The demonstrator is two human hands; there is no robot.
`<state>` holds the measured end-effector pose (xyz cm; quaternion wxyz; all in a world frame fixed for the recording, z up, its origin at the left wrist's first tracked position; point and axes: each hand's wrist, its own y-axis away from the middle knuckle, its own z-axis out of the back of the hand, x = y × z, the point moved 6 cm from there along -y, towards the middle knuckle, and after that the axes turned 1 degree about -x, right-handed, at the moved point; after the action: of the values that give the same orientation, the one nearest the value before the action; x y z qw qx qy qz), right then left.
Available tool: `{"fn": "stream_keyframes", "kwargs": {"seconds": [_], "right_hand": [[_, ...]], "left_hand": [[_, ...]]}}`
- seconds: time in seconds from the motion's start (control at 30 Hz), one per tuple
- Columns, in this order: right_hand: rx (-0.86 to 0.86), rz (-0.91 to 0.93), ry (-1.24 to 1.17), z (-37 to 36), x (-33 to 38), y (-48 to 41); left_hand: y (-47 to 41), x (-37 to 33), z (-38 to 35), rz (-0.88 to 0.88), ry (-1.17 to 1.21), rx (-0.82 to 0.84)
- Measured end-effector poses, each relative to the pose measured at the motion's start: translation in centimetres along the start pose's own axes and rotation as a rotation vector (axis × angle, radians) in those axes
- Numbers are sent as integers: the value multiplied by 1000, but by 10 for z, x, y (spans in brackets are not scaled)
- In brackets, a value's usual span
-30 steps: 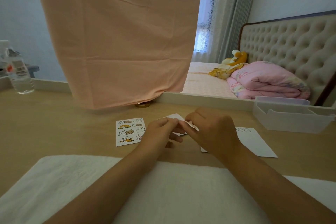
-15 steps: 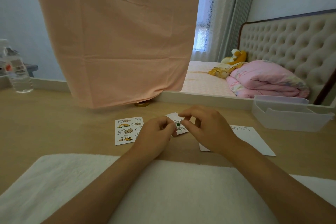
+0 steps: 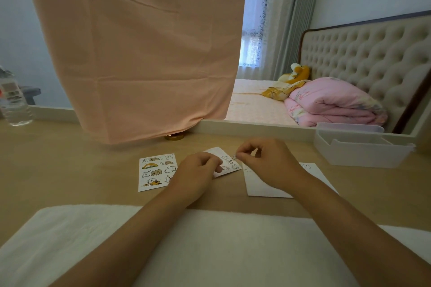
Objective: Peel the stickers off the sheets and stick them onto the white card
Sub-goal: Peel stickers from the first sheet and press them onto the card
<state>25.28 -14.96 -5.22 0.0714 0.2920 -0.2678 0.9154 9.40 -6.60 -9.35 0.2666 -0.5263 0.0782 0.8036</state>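
Observation:
A small sticker sheet [image 3: 227,161] lies tilted on the wooden table, and my left hand [image 3: 198,171] pinches its near left edge. My right hand [image 3: 265,163] pinches a tiny sticker [image 3: 234,157] just above that sheet's right side. The white card [image 3: 258,185] lies under my right hand and wrist, with small outline drawings at its far right corner. A second sticker sheet [image 3: 155,171] with cartoon dogs lies flat to the left of my left hand.
A white towel [image 3: 81,240] covers the table's near edge under my forearms. A white plastic tray [image 3: 359,147] stands at the back right. A water bottle [image 3: 14,102] stands far left. A peach cloth [image 3: 140,53] hangs over the back of the table.
My right hand has drawn away to the right from the small sheet with a sticker pinched in its fingertips. The sheet has come down from between both hands, held now by the left alone.

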Motion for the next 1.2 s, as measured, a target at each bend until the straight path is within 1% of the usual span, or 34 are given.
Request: {"fn": "stream_keyframes", "kwargs": {"seconds": [0.07, 0.17, 0.23, 0.33, 0.47, 0.53, 0.63, 0.73, 1.2], "right_hand": [[4, -140, -71, 12, -18, -4], [79, -317, -112, 21, -49, -8], [154, -395, -85, 20, -66, -8], [221, -468, -62, 13, -84, -10], [266, -498, -70, 5, -94, -18], [291, -494, -37, 2, -98, -22], [314, -485, 9, -2, -104, -24], [332, -467, 25, -5, -107, -25], [274, -400, 168, -8, -104, -26]], "left_hand": [[-8, -4, -6, -50, -131, 20], [-21, -17, -20, -216, -400, 81], [-30, -23, -36, -336, -554, 145], [-44, -25, -58, -416, -652, 225], [-53, -20, -77, -476, -672, 274], [-56, -12, -82, -480, -654, 289], [-58, -3, -84, -476, -605, 286], [-59, -1, -86, -487, -605, 271], [-57, -1, -88, -477, -607, 268]]}}
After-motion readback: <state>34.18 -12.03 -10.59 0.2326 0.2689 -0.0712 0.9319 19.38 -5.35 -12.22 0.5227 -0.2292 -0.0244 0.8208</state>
